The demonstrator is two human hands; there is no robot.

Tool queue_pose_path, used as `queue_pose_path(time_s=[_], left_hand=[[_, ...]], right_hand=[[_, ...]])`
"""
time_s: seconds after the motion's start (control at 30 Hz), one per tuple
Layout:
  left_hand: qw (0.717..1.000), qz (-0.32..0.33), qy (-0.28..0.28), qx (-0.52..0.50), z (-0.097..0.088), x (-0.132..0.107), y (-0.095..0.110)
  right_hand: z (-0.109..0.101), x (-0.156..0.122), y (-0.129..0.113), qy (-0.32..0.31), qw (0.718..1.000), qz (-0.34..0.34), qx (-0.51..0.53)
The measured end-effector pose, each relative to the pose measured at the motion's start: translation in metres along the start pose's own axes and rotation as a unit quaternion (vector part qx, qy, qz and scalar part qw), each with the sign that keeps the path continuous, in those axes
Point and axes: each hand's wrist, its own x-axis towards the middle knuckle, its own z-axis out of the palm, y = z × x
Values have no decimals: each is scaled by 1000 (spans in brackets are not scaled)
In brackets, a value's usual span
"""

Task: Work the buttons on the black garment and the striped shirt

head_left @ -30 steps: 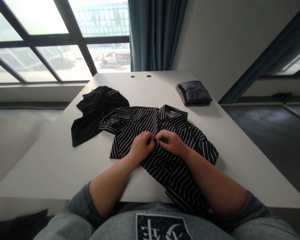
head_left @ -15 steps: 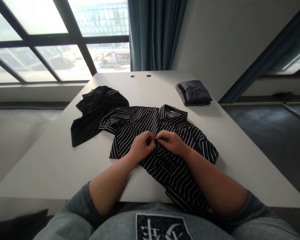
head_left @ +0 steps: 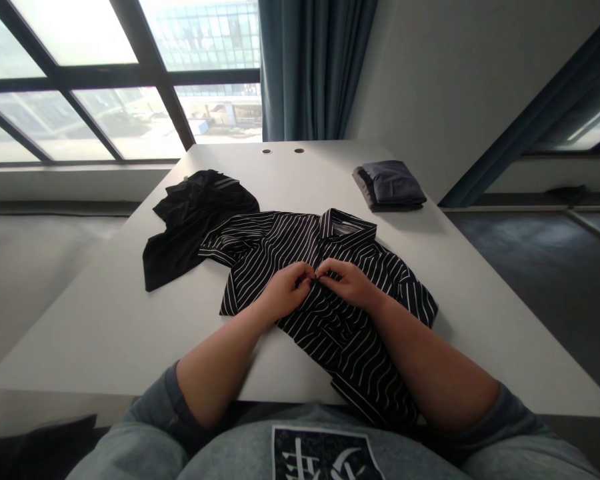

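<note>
A black short-sleeved shirt with white stripes [head_left: 290,240] lies front up on the white table, its collar pointing away from me and its hem hanging at the near edge. My left hand [head_left: 291,288] pinches the shirt's front placket below the collar, thumb and fingers pressed together. Close against it, my right hand [head_left: 347,283] pinches the same spot from the other side. The fingertips of both hands nearly meet. Whatever small part of the placket lies between them, such as a button, is too small and covered to make out.
A crumpled black garment [head_left: 200,220] lies at the left, touching the striped sleeve. Toward the back right sits a stack of folded dark clothes [head_left: 393,183]. The white table [head_left: 130,347] has two round holes at its far end, near a blue curtain [head_left: 313,73] and a window.
Both hands stay at the same place on the placket. The fingers have shifted slightly, and the left hand's fingers have closed a little more. The shirt lies as before.
</note>
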Motion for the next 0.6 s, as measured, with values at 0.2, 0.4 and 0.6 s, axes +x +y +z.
queue_pose_path(time_s=[0.2,0.4,0.6], left_hand=[[997,-36,-33,-67,-2,0,0],[990,-62,-17,-125,0,0,-5],[995,-45,32,-84,2,1,-5]], right_hand=[[-2,0,-1,-16,1000,8,11],[-4,0,2,-13,999,28,24],[-3,0,2,7,1000,14,12]])
